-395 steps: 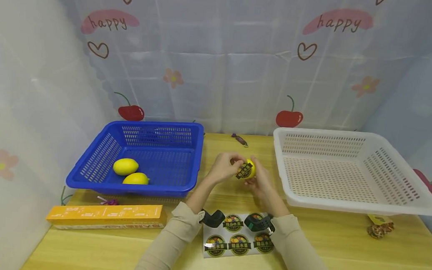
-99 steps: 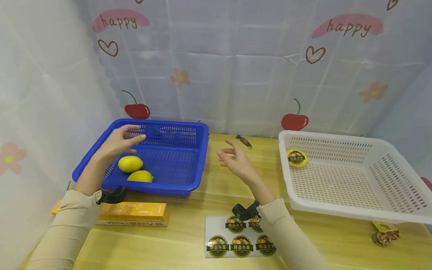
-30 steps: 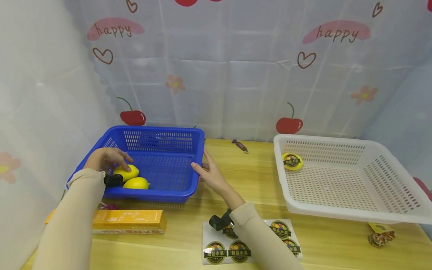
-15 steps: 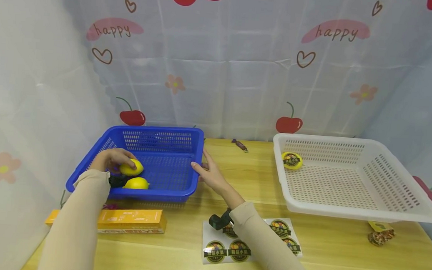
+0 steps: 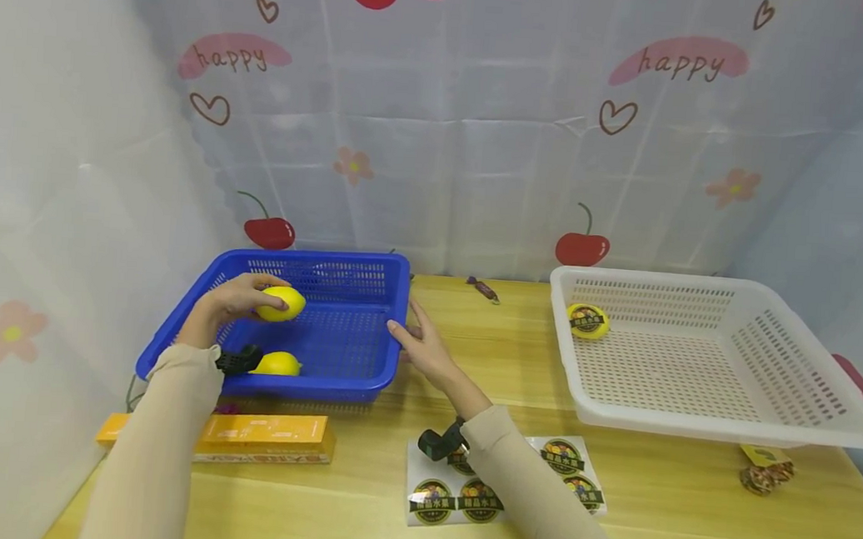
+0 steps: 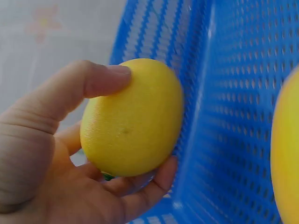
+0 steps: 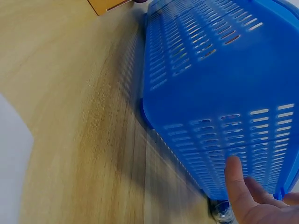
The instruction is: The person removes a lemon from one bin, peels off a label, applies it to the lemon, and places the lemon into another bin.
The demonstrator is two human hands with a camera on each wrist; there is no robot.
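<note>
One just-lifted lemon [image 5: 290,301] fills your left grip [image 5: 243,295], leaving a second lemon [image 5: 279,364] in the basket [image 5: 344,330] your outstretched right grip [image 5: 428,351] touches.

Lemon [image 5: 285,303] held over blue basket [image 5: 310,388]

The lemon is plump and plain yellow, with a small dark green tip at one end. The left hand [image 5: 240,296] grips it, raised above the left part of the basket's floor. Rectangular and slotted, the basket stands upright toward the back left corner of the tabletop [image 5: 354,519]; the right hand [image 5: 427,351] touches its right side. A second lemon [image 5: 280,363] lies inside, beside the front wall.
</note>
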